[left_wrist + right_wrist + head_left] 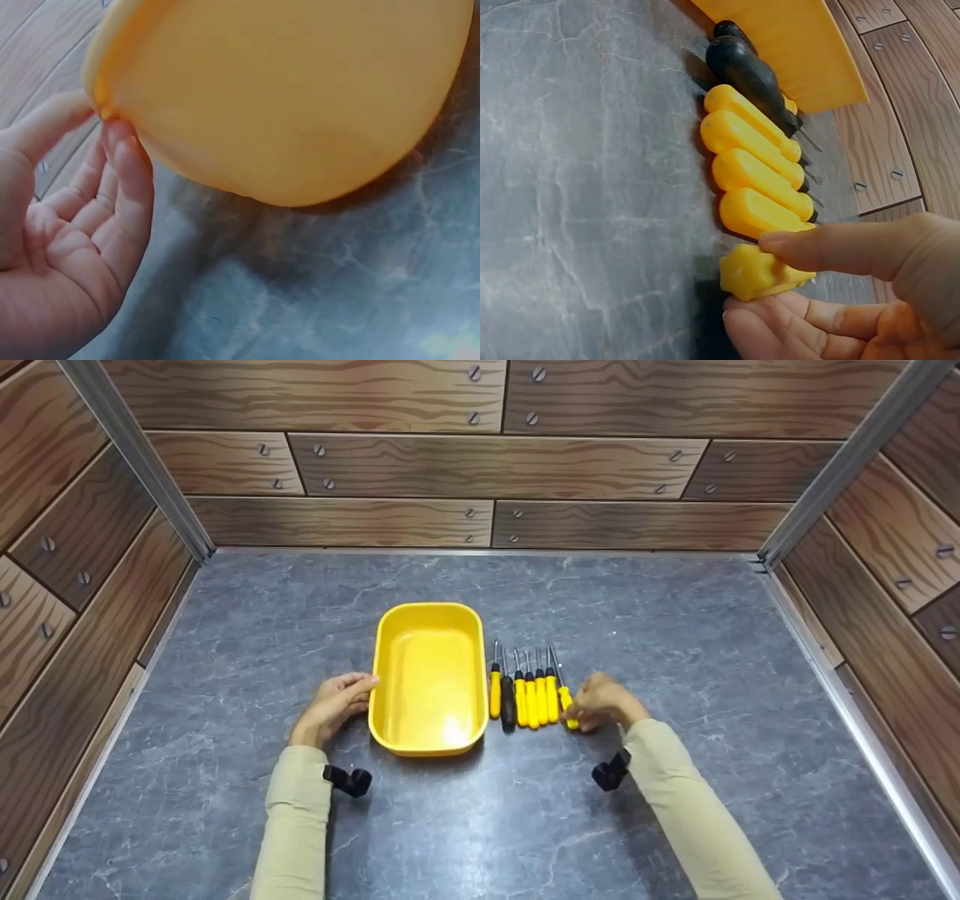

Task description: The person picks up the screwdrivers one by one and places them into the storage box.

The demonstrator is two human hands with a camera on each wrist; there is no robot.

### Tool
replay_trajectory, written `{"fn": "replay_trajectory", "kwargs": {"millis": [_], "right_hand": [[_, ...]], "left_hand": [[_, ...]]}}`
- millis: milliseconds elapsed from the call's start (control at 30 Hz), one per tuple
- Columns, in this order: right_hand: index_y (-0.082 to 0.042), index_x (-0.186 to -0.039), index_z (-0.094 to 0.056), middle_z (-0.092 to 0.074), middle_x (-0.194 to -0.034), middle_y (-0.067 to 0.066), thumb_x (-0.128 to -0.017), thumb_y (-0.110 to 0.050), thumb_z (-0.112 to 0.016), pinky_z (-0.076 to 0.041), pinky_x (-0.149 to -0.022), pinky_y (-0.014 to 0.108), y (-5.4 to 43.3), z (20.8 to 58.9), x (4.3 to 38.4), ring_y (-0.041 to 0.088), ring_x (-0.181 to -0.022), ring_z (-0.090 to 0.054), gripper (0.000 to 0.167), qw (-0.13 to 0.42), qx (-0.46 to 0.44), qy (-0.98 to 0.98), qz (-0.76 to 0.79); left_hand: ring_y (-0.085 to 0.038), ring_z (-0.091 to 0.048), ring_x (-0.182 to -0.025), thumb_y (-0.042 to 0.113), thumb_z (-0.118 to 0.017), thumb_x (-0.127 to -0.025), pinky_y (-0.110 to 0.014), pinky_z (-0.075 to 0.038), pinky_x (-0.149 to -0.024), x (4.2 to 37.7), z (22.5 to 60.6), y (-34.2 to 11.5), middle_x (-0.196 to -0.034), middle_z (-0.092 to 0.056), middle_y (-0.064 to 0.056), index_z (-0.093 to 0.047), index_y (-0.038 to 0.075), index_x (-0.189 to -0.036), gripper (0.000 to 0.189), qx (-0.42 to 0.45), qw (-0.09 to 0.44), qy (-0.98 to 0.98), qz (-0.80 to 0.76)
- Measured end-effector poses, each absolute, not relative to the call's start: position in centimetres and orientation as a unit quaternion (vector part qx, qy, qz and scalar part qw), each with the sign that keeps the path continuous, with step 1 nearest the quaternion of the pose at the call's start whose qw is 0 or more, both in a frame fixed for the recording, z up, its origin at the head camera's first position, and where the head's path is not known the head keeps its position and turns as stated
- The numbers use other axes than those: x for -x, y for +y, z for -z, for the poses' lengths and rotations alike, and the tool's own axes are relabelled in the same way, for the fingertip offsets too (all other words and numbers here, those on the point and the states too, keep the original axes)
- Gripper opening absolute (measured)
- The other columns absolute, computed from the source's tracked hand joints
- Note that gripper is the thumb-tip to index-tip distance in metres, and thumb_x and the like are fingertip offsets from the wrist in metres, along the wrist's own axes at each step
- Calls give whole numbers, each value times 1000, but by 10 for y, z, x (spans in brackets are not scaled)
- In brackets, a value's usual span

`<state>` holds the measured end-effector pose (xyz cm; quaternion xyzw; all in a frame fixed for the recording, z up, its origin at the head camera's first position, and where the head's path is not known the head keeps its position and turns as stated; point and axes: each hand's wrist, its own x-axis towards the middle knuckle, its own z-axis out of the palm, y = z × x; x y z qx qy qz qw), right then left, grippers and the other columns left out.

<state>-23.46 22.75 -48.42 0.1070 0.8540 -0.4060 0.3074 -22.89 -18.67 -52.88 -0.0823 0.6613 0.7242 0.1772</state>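
A deep yellow plastic bin [429, 682] stands on the table, its inside bare. My left hand [339, 706] pinches the bin's left rim between thumb and fingertips, as the left wrist view shows close up. To the right of the bin lies a row of screwdrivers, most with yellow handles [746, 161] and one with a black handle [508, 703], shafts pointing away from me. At the row's right end, my right hand [600, 701] pinches the ribbed yellow handle of a screwdriver [748, 274] between thumb and fingers. Its shaft leans toward the neighbouring one.
The grey marbled tabletop [480, 825] spreads around the bin and the row. Wood-patterned panels [495, 465] wall it at the back and both sides, with metal rails [862, 727] along the edges. Black wrist mounts [611, 770] stick inward from both forearms.
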Motion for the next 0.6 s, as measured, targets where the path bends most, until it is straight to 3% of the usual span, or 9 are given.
{"fn": "replay_trajectory", "kwargs": {"millis": [433, 600], "right_hand": [[-10, -61, -51, -54, -51, -3, -78, 2, -68, -55, -51, 20, 227, 472, 235, 5, -44, -53, 27, 292, -92, 855, 419], [-11, -61, -47, -59, -57, -1, -81, 4, -65, -58, -55, 22, 219, 465, 235, 7, -48, -57, 30, 290, -81, 850, 432]], "left_hand": [[-6, -68, -75, 17, -61, -93, -19, -57, -73, 228, 541, -184, -79, -72, 5, -49, -13, -128, 47, 110, 171, 604, -771], [-5, -66, -71, 16, -62, -93, -17, -56, -70, 229, 541, -183, -76, -70, 6, -51, -9, -125, 42, 119, 165, 601, -773]]}}
